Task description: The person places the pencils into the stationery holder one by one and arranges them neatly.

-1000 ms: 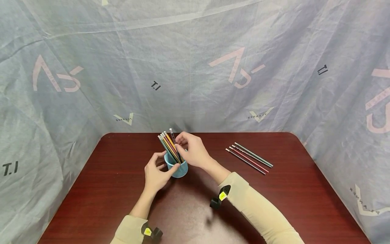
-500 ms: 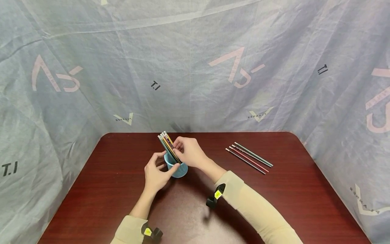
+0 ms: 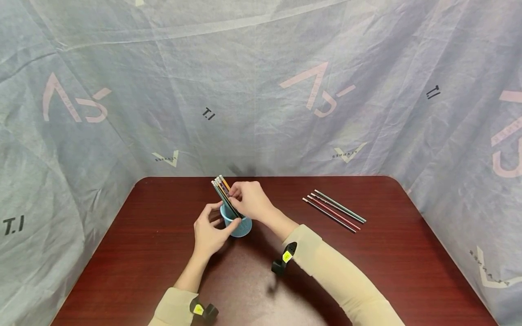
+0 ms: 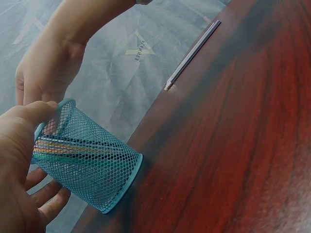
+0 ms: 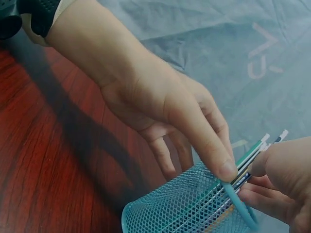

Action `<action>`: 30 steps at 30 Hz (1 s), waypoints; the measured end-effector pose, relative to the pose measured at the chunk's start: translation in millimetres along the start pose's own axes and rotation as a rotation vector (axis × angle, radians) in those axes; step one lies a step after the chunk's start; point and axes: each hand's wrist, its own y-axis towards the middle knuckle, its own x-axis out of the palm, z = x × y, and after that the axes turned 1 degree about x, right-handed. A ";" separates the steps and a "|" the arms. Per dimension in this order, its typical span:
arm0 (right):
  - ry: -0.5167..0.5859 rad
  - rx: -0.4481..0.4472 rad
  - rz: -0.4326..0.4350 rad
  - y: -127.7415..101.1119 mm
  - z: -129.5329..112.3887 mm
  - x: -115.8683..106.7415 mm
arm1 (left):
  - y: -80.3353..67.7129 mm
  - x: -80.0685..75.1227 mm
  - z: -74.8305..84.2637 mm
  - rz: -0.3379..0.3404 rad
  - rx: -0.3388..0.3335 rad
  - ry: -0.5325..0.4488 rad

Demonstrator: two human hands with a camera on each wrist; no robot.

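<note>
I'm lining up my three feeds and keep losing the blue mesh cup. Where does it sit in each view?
Head: the blue mesh cup stands at the table's middle, between both hands.
Left wrist: lower left, left thumb on its rim.
Right wrist: bottom centre, left thumb on its rim.
Shared landmark: the bundle of pencils in the cup, also seen through the mesh and sticking out.

Over on the right, four loose pencils lie side by side on the dark red table, slanting toward the far edge. Behind it all hangs a wrinkled grey sheet printed with pink and black marks.
</note>
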 end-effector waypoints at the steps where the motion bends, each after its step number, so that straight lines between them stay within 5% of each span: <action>1: 0.005 0.002 0.000 0.3 -0.3 -0.4 | 0.1 0.0 0.2 0.001 0.000 -0.001; 30: -0.023 0.008 -0.012 1.3 3.4 14.9 | -0.1 0.0 -1.7 0.003 -0.002 -0.015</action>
